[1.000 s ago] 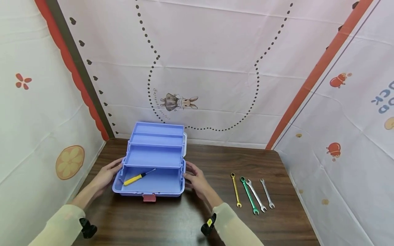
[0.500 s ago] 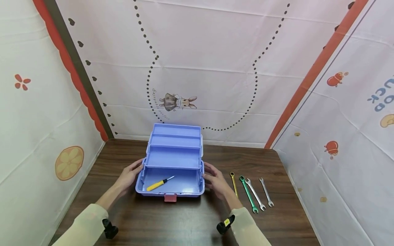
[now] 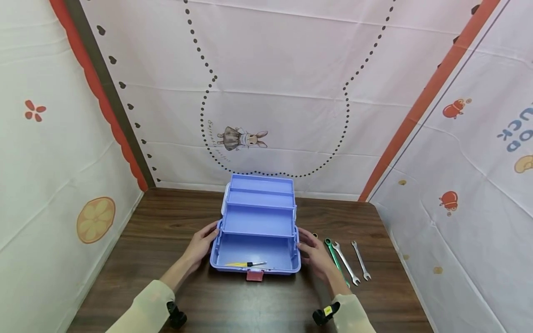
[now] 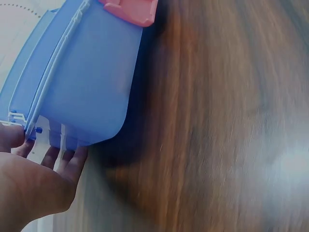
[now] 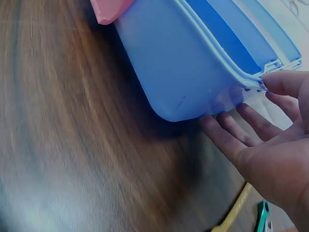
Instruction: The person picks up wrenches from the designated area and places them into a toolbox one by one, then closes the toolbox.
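The toolbox (image 3: 258,249) stands open between the person's hands, on or just above the tabletop (image 3: 250,305); I cannot tell which. The left hand (image 3: 200,248) and right hand (image 3: 317,256) each have a half-closed grip on one side, thumb near the rim. A screwdriver (image 3: 239,265) lies inside, at the front. The step looks like positioning the toolbox; the next move calls for level, even support
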### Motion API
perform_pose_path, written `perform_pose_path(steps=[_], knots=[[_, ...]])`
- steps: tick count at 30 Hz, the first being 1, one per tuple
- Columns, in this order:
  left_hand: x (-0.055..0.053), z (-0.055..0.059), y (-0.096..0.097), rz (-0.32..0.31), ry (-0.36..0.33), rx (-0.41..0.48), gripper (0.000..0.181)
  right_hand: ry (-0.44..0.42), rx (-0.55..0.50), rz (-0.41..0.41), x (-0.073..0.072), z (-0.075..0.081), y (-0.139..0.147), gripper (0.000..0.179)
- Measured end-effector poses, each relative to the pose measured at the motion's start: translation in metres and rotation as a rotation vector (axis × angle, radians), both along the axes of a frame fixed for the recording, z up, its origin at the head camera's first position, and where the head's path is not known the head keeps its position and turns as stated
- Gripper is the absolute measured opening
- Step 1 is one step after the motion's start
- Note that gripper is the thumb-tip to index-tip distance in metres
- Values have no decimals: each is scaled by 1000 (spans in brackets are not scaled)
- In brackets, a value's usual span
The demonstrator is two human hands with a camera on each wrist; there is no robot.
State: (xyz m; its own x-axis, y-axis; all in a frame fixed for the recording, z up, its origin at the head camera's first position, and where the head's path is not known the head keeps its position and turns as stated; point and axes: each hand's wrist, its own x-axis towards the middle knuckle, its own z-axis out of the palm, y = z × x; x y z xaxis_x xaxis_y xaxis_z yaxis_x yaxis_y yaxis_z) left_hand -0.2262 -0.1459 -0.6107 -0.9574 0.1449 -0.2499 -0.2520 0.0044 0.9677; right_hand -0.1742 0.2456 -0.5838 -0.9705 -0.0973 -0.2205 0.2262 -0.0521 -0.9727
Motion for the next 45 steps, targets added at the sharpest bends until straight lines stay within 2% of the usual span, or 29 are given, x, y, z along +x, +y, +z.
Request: perform_pose_path(steps=[5, 13, 22, 32, 39, 45], knots=[[5, -4, 17, 14, 9, 16, 49, -7, -5, -37, 4, -5, 13, 56], [12, -6, 32, 32, 7, -44, 47, -30, -23, -35, 8, -8, 24, 58], [17, -4, 31, 11, 17, -42, 48, -22, 26, -38, 13, -5, 24, 56], [14, -2, 30, 8, 5, -127, 44, -24, 35, -28, 17, -6, 23, 56], [11, 3, 34, -44, -1, -142, 40, -1, 69, -41, 22, -7, 27, 56], [10, 5, 31, -65, 29, -187, 39, 9, 46, -18, 25, -6, 27, 58]])
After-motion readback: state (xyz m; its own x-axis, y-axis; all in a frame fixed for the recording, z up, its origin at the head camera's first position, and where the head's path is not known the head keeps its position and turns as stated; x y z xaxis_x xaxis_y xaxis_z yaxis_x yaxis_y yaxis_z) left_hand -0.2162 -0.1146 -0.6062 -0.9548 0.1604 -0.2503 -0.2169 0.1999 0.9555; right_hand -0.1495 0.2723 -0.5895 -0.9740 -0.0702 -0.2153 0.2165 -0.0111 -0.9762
